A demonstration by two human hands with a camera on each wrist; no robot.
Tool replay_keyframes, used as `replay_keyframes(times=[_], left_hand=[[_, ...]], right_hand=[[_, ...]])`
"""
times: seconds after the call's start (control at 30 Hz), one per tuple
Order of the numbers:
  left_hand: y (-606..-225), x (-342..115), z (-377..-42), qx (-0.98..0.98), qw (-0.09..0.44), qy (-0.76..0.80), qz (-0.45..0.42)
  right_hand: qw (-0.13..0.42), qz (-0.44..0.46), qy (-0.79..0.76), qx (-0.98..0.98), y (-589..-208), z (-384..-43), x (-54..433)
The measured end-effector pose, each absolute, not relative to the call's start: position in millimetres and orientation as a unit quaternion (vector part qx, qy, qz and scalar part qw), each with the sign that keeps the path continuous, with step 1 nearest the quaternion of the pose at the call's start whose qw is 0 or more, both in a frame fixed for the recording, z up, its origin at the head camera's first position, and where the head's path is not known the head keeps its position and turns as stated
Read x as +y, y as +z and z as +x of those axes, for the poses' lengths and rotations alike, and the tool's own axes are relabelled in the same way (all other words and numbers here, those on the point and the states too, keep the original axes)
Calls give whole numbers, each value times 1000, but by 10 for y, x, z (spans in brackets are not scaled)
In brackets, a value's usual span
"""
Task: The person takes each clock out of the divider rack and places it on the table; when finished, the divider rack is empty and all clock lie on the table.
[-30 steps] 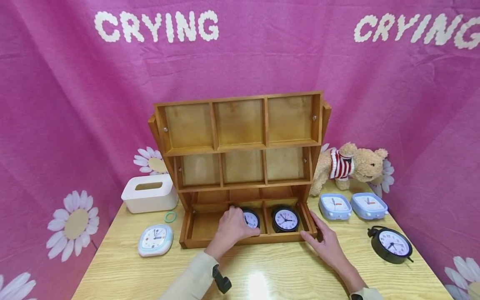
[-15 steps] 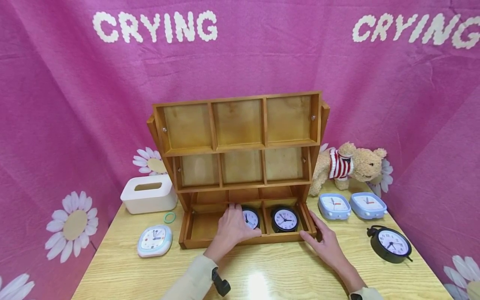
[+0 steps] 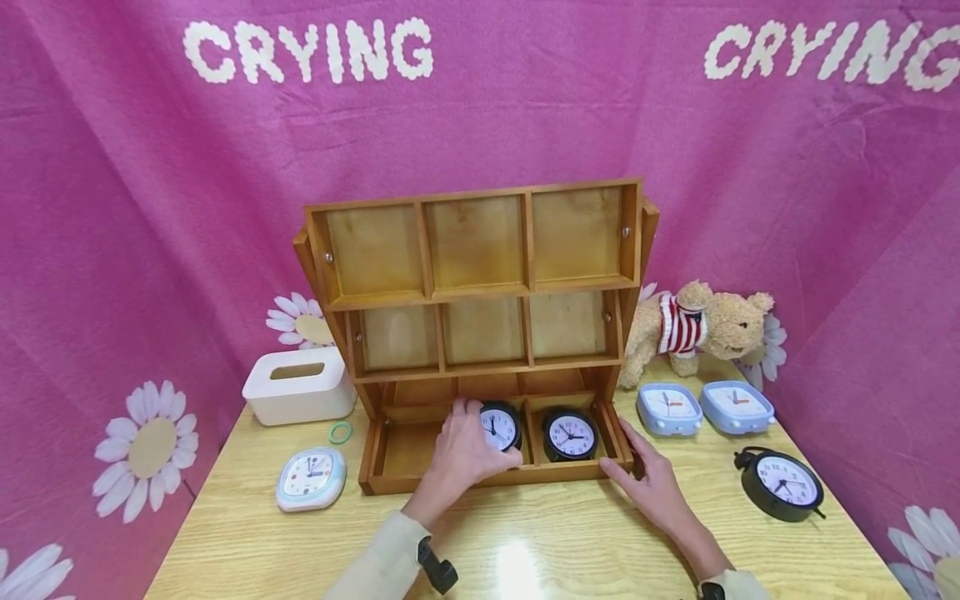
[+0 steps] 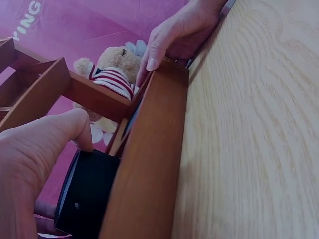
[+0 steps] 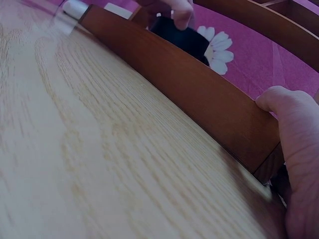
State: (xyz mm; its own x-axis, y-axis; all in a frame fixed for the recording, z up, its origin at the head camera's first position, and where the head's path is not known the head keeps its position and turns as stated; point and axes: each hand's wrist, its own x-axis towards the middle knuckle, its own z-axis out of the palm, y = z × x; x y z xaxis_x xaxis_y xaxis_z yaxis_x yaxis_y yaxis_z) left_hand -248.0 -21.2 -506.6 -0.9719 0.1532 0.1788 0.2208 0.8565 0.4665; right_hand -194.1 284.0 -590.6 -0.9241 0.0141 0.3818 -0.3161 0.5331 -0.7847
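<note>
In the head view my left hand (image 3: 467,446) holds a round black alarm clock (image 3: 500,427) at the middle compartment of the wooden shelf's (image 3: 480,477) bottom tier. Thumb and fingers grip the clock's sides, and its body (image 4: 85,194) stands partly above the front board in the left wrist view. To its right, a second black alarm clock (image 3: 570,437) sits in the right compartment. My right hand (image 3: 651,487) grips the right front corner of the shelf. Its thumb lies on the front board's top edge in the right wrist view, the other fingers mostly hidden along the outer side.
Two blue clocks (image 3: 670,410) and a black twin-bell alarm clock (image 3: 783,483) lie at the right, before a teddy bear (image 3: 705,325). At the left are a white tissue box (image 3: 300,387), a green ring (image 3: 340,432) and a pale square clock (image 3: 311,477). A pink curtain (image 3: 480,125) hangs behind.
The clock in my left hand has risen slightly from the middle compartment, and more of its dark rim shows. My right hand has stayed at the shelf's corner.
</note>
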Motion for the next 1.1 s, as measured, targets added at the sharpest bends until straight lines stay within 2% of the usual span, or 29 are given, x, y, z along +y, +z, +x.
replay_keyframes(times=[0.5, 0.8, 1.1], left_hand=[[-4815, -352, -2343, -924, 73, -364, -89], [-4872, -583, -2286, -897, 146, -403, -106], [-4936, -958, -2217, -892, 191, -396, -104]], right_hand=[[163, 84, 474, -861, -5893, -1946, 2831], [169, 86, 475, -859, -5868, -1932, 2822], [159, 78, 472, -863, -5895, -1929, 2831]])
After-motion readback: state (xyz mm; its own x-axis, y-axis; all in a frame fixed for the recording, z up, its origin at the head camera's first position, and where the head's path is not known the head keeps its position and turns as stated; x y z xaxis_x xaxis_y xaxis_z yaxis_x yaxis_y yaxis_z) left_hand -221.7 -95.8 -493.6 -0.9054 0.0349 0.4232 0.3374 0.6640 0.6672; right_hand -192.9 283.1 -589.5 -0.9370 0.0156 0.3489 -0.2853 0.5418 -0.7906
